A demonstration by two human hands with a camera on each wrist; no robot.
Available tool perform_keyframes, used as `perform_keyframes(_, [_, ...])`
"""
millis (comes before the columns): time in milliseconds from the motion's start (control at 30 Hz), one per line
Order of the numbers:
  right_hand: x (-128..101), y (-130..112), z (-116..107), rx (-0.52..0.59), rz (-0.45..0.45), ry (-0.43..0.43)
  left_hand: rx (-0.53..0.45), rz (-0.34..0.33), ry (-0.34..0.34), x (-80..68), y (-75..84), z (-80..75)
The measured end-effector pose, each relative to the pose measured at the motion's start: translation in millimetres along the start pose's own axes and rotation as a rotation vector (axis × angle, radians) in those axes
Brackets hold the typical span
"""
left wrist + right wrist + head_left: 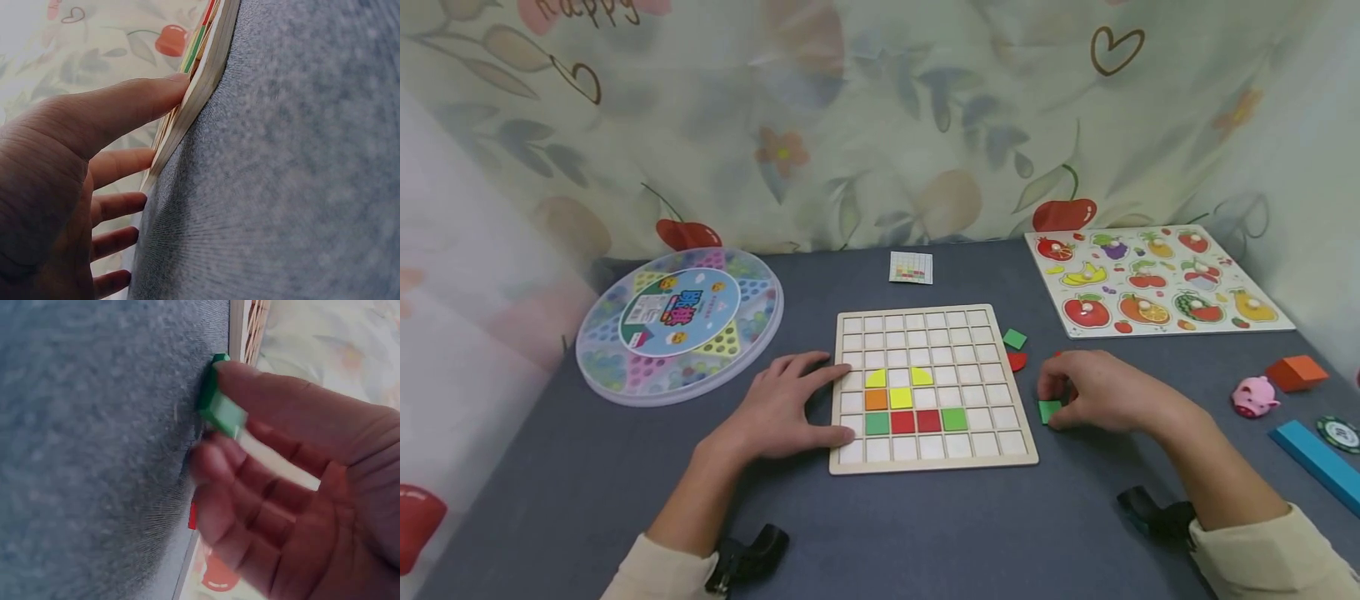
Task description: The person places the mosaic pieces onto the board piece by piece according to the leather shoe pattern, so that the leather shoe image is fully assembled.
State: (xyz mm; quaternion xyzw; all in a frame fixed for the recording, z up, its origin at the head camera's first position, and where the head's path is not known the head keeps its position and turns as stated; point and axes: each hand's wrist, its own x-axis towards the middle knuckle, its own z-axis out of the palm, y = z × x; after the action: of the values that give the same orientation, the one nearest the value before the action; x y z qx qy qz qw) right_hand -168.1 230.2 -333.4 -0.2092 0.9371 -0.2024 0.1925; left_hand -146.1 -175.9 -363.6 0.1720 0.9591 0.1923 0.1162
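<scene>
A pale curtain (880, 125) printed with cherries, leaves, hearts and flowers hung behind and around a table covered in blue-grey felt (925, 525), closing the work area in on three sides. On the felt, in the middle, lay a wooden grid board (925, 333) with a few coloured tiles seated in its squares: two yellow quarter-round pieces, an orange and a yellow square, and a row of green, red, red, green. A small pattern card (911, 267) lay beyond the board. To the left stood a round clear-lidded game case (679, 323); to the right rear lay a fruit peg puzzle (1153, 279). At the far right sat a pink pig toy (1255, 396), an orange block (1296, 372), a blue bar (1318, 462) and a green-and-white chip (1341, 433).

The left hand (786, 404) lay flat against the board's left edge, fingers straight and relaxed, thumb pressed to the rim; the left wrist view showed the fingertips touching the board's side. The right hand (1105, 390) rested on the felt just right of the board, its thumb and curled fingers pinching a green square tile (1049, 411), which touched the felt near the board's lower right corner. Another green tile (1014, 338) and a red piece (1017, 360) lay loose just beside the board's right edge.
</scene>
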Motion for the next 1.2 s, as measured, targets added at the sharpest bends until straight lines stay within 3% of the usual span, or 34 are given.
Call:
perform_keyframes(300, [4.9,-16.3,-8.7,0.162,-0.058,0.03,0.001,0.005,0.0,0.7,-0.9,-1.2])
perform_keyframes(667, [27.2,-44.9,3.6,0.284,-0.141,-0.038,0.0,0.018,0.009,0.4,-1.4,-0.5])
perform_keyframes(967, [36.3,-51.9,10.7,0.255,-0.117,-0.083,-0.001,0.005,-0.003,1.2,-0.6,-1.0])
perform_keyframes(1200, [37.2,-55.3,16.5,0.202,-0.043,-0.05,-0.001,0.007,-0.002,0.3,-1.5,-0.6])
